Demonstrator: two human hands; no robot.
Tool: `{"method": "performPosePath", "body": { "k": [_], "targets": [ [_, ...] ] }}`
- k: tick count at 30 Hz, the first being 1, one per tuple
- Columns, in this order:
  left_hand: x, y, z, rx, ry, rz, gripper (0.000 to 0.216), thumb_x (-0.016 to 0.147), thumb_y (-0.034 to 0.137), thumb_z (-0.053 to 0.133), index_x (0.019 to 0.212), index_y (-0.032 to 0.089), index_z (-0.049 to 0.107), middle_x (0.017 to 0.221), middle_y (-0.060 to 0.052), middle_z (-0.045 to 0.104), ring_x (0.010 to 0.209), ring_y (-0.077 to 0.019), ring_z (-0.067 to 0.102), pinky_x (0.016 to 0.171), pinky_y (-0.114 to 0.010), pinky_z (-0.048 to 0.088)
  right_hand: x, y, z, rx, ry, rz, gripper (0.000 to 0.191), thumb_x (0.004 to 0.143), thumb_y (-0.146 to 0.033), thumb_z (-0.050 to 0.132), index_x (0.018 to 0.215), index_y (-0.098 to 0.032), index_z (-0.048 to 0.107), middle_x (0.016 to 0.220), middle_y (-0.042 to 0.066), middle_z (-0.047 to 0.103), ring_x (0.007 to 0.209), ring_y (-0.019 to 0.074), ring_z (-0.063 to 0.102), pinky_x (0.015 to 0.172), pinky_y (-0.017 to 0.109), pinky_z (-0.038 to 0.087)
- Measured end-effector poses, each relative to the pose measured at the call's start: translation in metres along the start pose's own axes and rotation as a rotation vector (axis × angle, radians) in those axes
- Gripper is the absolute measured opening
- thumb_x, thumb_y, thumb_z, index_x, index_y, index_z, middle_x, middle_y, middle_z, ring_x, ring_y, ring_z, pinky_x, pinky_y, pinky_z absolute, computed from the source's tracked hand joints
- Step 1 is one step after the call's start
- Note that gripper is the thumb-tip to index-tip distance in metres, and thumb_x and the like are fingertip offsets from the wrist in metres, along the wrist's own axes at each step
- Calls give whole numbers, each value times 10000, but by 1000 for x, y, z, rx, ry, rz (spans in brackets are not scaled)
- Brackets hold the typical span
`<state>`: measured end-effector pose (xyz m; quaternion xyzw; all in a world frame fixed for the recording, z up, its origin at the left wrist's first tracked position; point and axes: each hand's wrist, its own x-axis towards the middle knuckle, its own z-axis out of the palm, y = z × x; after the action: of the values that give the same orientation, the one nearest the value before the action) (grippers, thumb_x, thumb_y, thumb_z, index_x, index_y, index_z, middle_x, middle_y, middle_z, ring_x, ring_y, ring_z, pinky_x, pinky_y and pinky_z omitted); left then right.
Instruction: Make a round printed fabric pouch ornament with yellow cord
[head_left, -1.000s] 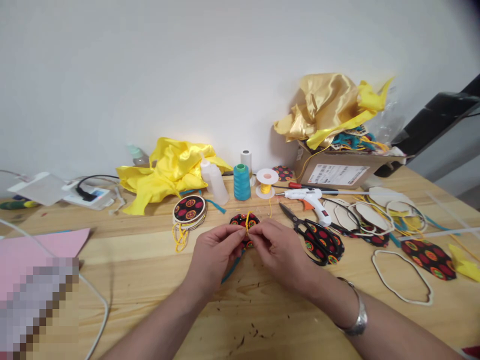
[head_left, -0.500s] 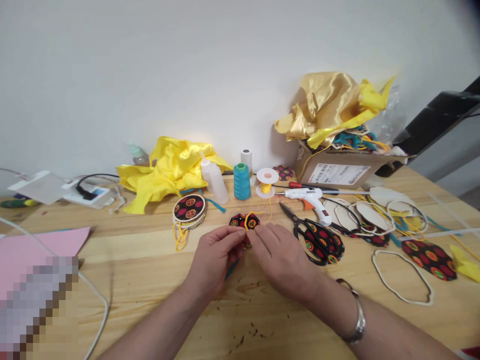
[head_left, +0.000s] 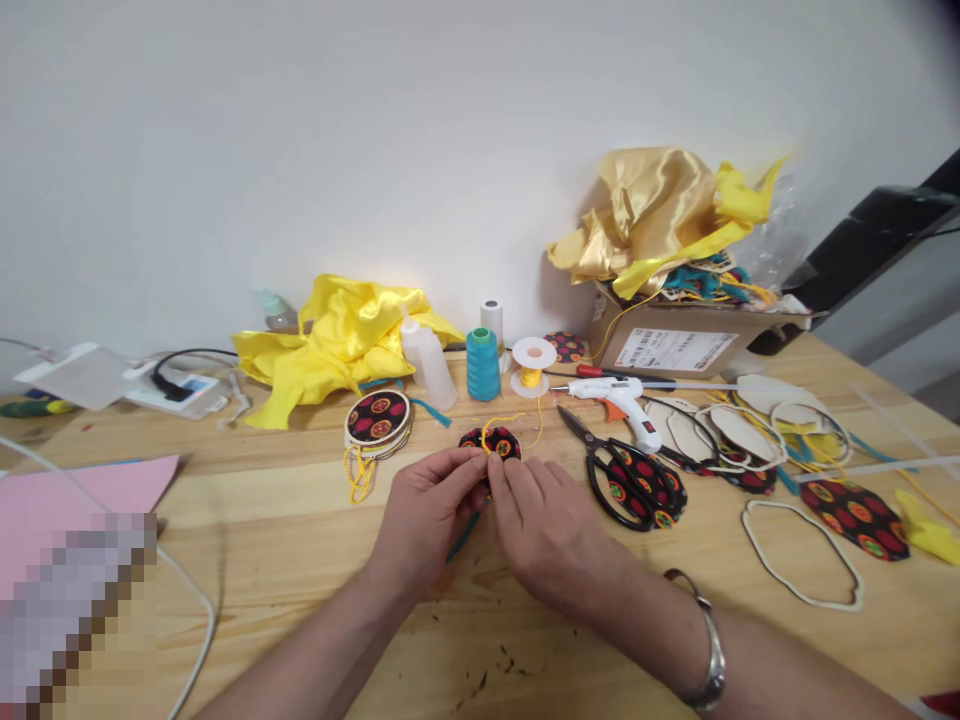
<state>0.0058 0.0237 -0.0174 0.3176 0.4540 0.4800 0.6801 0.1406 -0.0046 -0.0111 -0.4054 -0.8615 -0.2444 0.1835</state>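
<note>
at the far left a pink paper sheet (head_left: 82, 488) is laid flat on the wooden table (head_left: 300, 560), with a white cable (head_left: 196, 600) curved along its near side. further right, crumpled yellow fabric (head_left: 337, 340) is heaped against the wall, and a stack of round patterned discs (head_left: 379, 418) is seen in front of it, a short yellow cord (head_left: 360, 475) lying just beside the stack.

the left hand (head_left: 427, 510) is held near the middle of the table, its thumb and fingertips pinched closed on the near edge of a small patterned fabric piece (head_left: 501, 442). the piece rests on the table just beyond both hands, well in front of the teal thread spool (head_left: 482, 365). a loop of yellow thread (head_left: 501, 418) is raised from the piece. the right hand (head_left: 551, 525) is pressed against the left, its fingertips closed on the thread where it meets the piece; a metal bracelet (head_left: 709, 650) is worn on that wrist. a blue strip (head_left: 465, 535) is partly hidden under the hands.

to the right, black scissors (head_left: 630, 480) are laid just beside the right hand, with a white glue gun (head_left: 619, 395) behind them. a cardboard box (head_left: 675, 345) topped with gold fabric (head_left: 652, 215) is set near the wall.
</note>
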Motion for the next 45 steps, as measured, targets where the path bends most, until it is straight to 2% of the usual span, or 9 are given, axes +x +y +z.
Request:
{"method": "performPosePath", "body": {
  "k": [11, 17, 22, 27, 30, 33, 35, 40, 45],
  "targets": [
    [-2, 1, -3, 75, -24, 96, 122, 692, 230, 668, 747, 125, 697, 547, -8, 605, 518, -81, 503, 500, -191, 378, 1, -3, 1, -6, -9, -1, 280, 835, -39, 378, 1057, 12, 541, 777, 134, 576, 621, 183, 501, 499, 336, 377],
    [1, 3, 1, 14, 2, 28, 133, 652, 239, 708, 630, 119, 654, 510, 11, 571, 466, -67, 473, 469, -190, 360, 0, -10, 4, 12, 9, -15, 262, 828, -55, 391, 1009, 10, 570, 799, 158, 593, 631, 191, 507, 519, 345, 390],
    [3, 3, -2, 22, -36, 23, 127, 661, 236, 695, 644, 119, 650, 516, 16, 555, 472, -58, 449, 473, -181, 340, 2, 3, 0, 150, 3, -47, 259, 834, -80, 401, 1007, -14, 582, 759, 118, 590, 630, 190, 513, 517, 339, 414],
    [1, 4, -4, 440, -68, 84, 199, 715, 325, 633, 639, 142, 634, 509, 35, 510, 460, -60, 376, 434, -183, 267, 6, 26, -2, 541, 166, 231, 269, 826, -89, 430, 1057, -87, 568, 962, 125, 615, 911, 203, 535, 787, 355, 464],
    [-5, 9, 0, 723, -117, 155, 185, 732, 295, 593, 623, 148, 623, 519, 41, 502, 490, -73, 385, 467, -190, 291, 8, 37, -2, 816, 74, 259, 360, 832, -52, 384, 1160, -139, 507, 1145, 97, 564, 1071, 164, 485, 950, 353, 391],
    [-8, 12, 3, 893, -158, 227, 158, 731, 241, 551, 633, 146, 631, 550, 30, 539, 523, -94, 423, 500, -203, 324, 10, 42, 0, 925, -93, 170, 436, 804, -9, 369, 1194, -171, 479, 1151, 61, 579, 1094, 147, 487, 1065, 428, 225],
    [-8, 12, 3, 975, -173, 289, 149, 733, 207, 520, 661, 150, 638, 581, 20, 577, 551, -110, 461, 522, -214, 347, 10, 43, 2, 930, -175, 123, 461, 762, 26, 375, 1159, -164, 509, 1079, 55, 617, 1048, 155, 515, 1072, 458, 177],
    [-7, 9, 0, 1219, -154, 493, 161, 729, 137, 482, 661, 175, 623, 590, 23, 601, 553, -115, 497, 536, -221, 354, 11, 42, 4, 1012, -244, 167, 326, 792, -21, 412, 1023, -158, 595, 964, 70, 630, 907, 158, 547, 832, 312, 433],
    [-7, 6, -4, 1454, -148, 662, 168, 758, 147, 480, 743, 184, 643, 628, 2, 615, 593, -139, 537, 554, -247, 360, 11, 43, 8, 1023, -257, 207, 204, 837, -104, 462, 898, -172, 644, 891, 39, 655, 846, 140, 562, 774, 262, 427]
  ]
}}
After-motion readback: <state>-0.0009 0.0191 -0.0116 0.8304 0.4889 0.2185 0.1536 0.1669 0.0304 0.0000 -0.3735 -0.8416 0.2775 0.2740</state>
